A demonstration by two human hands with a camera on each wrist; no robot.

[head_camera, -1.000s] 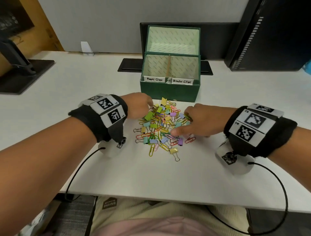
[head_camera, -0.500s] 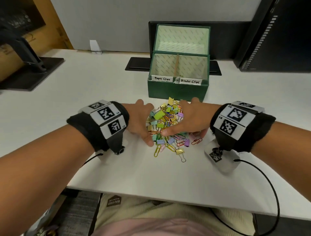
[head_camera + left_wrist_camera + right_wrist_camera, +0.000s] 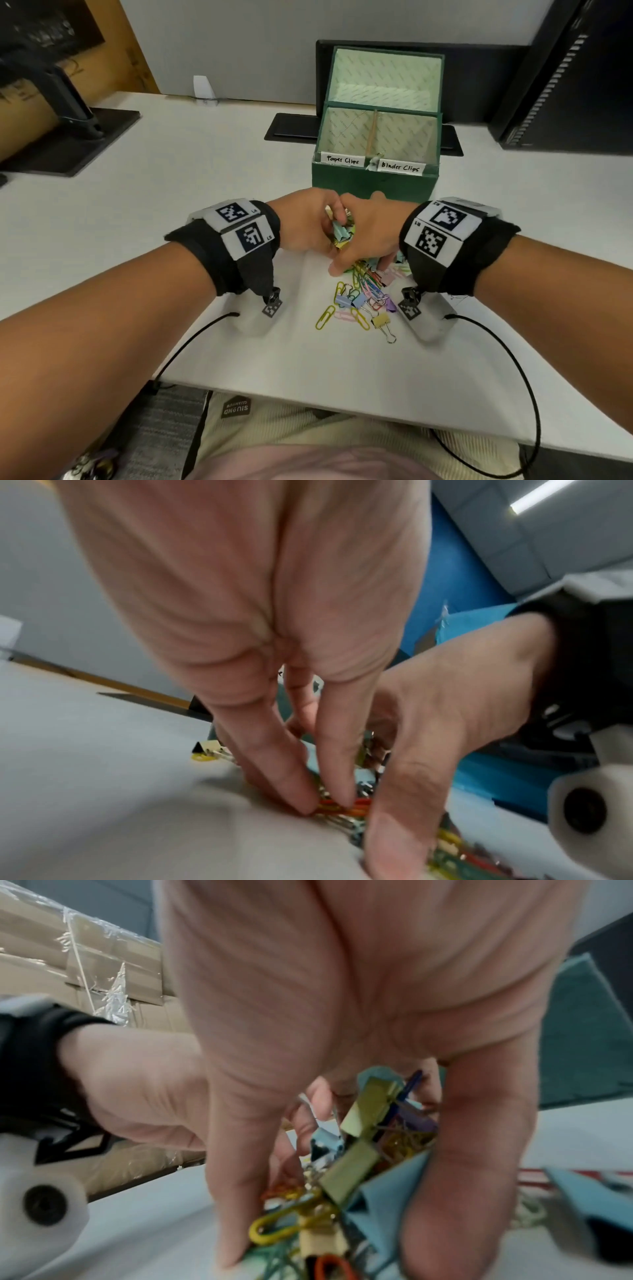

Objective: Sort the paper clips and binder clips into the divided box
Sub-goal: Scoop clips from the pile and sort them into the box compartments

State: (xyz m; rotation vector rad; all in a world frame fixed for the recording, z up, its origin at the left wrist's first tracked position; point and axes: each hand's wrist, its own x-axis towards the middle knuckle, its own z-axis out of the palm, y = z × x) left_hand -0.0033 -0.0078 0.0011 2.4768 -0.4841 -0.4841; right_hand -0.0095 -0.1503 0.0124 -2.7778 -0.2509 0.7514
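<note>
- Just before the green divided cardboard box [image 3: 375, 180], on the white desk [image 3: 171, 192], left hand [image 3: 301, 224] and right hand [image 3: 370, 233] press together, each grip cupped round a heap of coloured paper and binder clips [image 3: 342, 233].
- Loose coloured clips [image 3: 363, 301] trail nearer the body.
- Gathering seems underway; both labelled compartments look nearly empty.
- Next: probably separate types, then drop each into its compartment.
</note>
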